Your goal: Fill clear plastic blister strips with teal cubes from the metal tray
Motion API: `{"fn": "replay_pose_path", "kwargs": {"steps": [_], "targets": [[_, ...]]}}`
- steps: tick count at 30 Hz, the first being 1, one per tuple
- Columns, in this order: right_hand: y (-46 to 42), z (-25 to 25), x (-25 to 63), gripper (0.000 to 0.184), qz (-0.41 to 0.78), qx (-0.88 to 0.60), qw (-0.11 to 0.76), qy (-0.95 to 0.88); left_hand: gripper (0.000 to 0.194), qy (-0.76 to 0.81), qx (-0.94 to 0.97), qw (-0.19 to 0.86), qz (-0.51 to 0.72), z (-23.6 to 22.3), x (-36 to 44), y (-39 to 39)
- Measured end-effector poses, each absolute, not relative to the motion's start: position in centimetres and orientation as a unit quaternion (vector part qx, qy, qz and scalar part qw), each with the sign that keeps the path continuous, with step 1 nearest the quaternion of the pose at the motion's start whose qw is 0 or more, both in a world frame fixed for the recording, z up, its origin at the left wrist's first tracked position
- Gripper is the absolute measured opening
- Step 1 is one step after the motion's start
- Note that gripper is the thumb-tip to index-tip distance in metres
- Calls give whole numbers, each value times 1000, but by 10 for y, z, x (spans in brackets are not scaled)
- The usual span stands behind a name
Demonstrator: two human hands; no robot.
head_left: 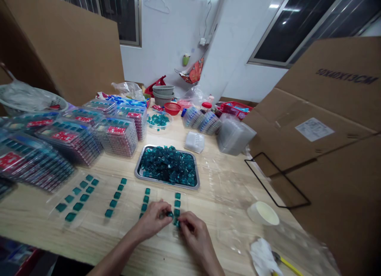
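Observation:
My left hand (154, 218) is closed in a pinch on a small translucent teal square piece (169, 214). Close beside it, my right hand (195, 230) has thumb and forefinger together at another teal piece (176, 222), at the near end of a short column. Clear plastic trays (127, 224) lie flat under both hands and off to the left, with teal squares (113, 203) set in rows. Beyond the hands stands a metal tray (137, 173) heaped with loose teal pieces (169, 165).
Stacked clear packs (116, 137) with red cards line the left. A bowl (171, 123) of teal pieces and a red basket (172, 108) stand behind. On the right are a white cup (263, 213), a crumpled tissue (263, 256), a black wire frame (278, 188) and cardboard (327, 149).

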State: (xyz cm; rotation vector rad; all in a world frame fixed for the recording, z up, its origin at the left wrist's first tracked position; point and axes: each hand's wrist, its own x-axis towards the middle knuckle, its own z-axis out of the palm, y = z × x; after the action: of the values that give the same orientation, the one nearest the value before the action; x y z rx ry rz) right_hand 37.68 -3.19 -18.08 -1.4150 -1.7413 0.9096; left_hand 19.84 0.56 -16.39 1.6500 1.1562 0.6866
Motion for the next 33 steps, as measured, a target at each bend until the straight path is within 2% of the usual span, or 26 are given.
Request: {"fn": "replay_pose_path", "kwargs": {"steps": [10, 15, 19, 23, 33], "targets": [[-32, -183, 371, 19, 309, -542, 361, -693, 7, 460, 681, 498, 276, -172, 198, 7], [-35, -182, 373, 16, 355, -565, 394, -633, 16, 456, 746, 407, 263, -165, 210, -11], [-38, -180, 375, 15, 389, -568, 423, -589, 12, 413, 819, 333, 219, -164, 216, -29], [-44, -174, 378, 16, 387, -565, 440, -581, 8, 430, 827, 306, 191, -166, 215, -36], [-64, -176, 375, 17, 322, -557, 350, -681, 15, 412, 829, 317, 204, -180, 219, -40]]}}
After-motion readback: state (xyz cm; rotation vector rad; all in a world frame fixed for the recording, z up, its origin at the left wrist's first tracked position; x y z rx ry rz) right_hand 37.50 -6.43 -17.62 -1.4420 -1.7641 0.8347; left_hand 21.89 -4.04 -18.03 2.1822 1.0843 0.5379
